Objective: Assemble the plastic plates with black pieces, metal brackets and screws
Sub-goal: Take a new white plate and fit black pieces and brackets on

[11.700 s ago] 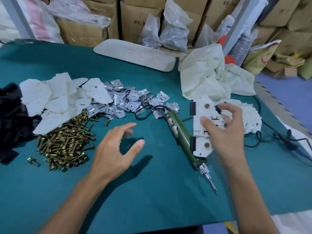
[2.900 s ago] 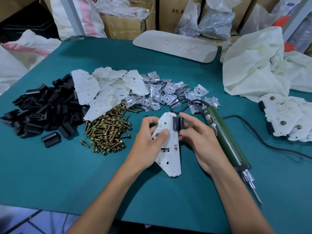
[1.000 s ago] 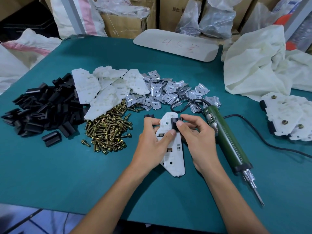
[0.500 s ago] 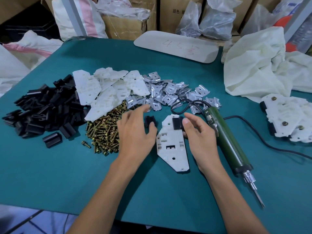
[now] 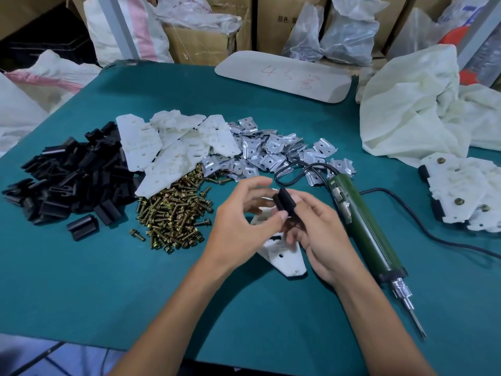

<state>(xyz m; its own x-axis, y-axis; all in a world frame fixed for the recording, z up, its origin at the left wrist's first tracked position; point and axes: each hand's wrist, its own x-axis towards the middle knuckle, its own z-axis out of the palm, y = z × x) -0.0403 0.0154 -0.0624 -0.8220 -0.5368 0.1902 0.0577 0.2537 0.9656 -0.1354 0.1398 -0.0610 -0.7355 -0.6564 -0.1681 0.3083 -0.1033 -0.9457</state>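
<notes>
Plastic plate [image 5: 287, 260] lies flat on the teal worktop [image 5: 108, 280], its near tip showing below both hands. Half a second ago the left hand [image 5: 238, 226] was reaching down for a loose black piece [image 5: 284, 201] beside the plate's left edge, and the right hand [image 5: 325, 234] rested on the plate. Now that piece is up off the worktop, held between the two hands just above the plate's far end. I judge it is being turned to the right way round before it is slid onto the plate, so brackets and screws come after.

The left thumb tip presses the piece's near end, while the other left fingers [image 5: 257, 183] are loosely bent and partly spread. The right fingers [image 5: 299, 200] curl round its right side and pinch it. Whether the plate's other black piece is seated I cannot tell; the hands cover it.

Screws [image 5: 176, 213] sit left of the hands, metal brackets [image 5: 271, 156] farther off, and the electric screwdriver [image 5: 366, 229] lies untouched just right.
</notes>
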